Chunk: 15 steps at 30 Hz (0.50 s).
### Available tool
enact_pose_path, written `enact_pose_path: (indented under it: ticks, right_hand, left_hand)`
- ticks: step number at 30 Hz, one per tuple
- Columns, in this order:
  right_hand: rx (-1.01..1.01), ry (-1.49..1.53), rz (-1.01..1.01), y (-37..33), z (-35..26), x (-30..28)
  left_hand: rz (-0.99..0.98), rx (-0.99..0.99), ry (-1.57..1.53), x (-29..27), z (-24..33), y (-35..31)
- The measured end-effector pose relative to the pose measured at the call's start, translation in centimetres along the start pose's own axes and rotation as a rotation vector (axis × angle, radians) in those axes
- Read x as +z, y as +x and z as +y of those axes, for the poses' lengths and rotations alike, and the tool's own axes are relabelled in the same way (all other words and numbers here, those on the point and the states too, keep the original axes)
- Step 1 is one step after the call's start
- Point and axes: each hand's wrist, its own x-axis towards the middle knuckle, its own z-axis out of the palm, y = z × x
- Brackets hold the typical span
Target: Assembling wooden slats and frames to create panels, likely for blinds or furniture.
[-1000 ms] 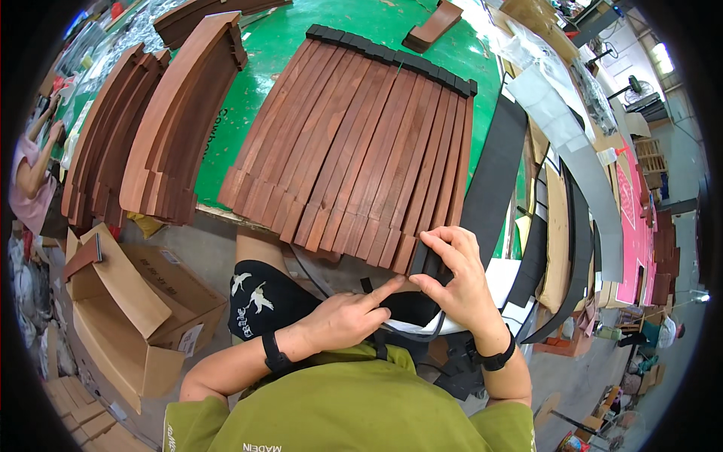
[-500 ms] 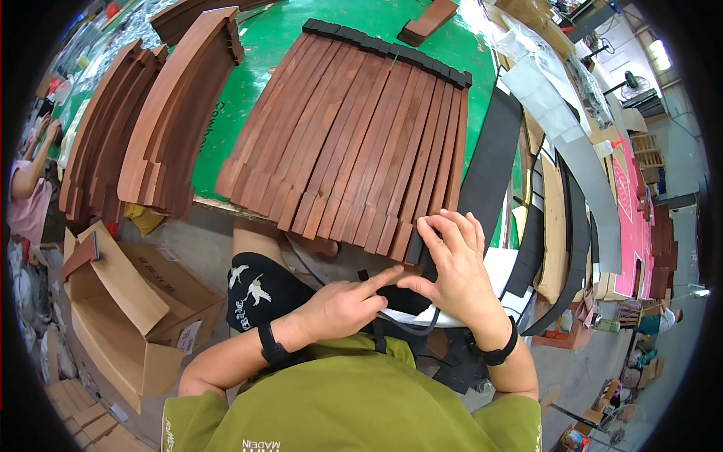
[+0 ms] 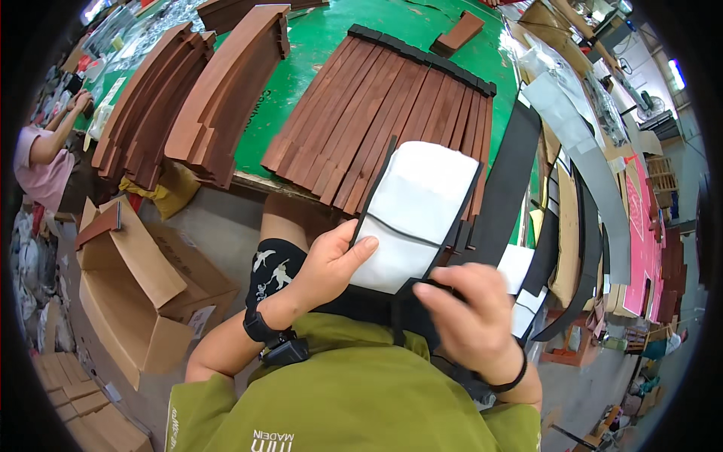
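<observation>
The left hand (image 3: 327, 260) was closed on the left edge of a white panel (image 3: 422, 188) with black borders, thumb laid over the white face, most of its other fingers hidden behind. The right hand (image 3: 474, 313) was blurred, its fingers partly curled by the lower right corner (I could not tell whether they pinched the border). The panel, crossed by 1 dark line, overlapped the view of the near ends of brown slats (image 3: 369, 113) lying side by side on a green table (image 3: 312, 59).

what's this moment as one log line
left hand: holding white black-edged pad; right hand: blurred, near pad; brown strips: on green table
</observation>
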Motion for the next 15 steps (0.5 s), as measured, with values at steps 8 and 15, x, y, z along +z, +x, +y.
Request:
enact_pose_path:
  ticks: [8, 15]
  right_hand:
    - [0.151, 0.017, -0.025, -2.1, -0.5, 3.1]
    - [0.584, 0.548, 0.428, -4.4, 2.5, 0.6]
  left_hand:
    - [-0.016, 0.026, -0.037, 0.6, 0.4, -0.5]
    - [-0.06, 0.671, 0.78, -1.8, -1.8, -0.8]
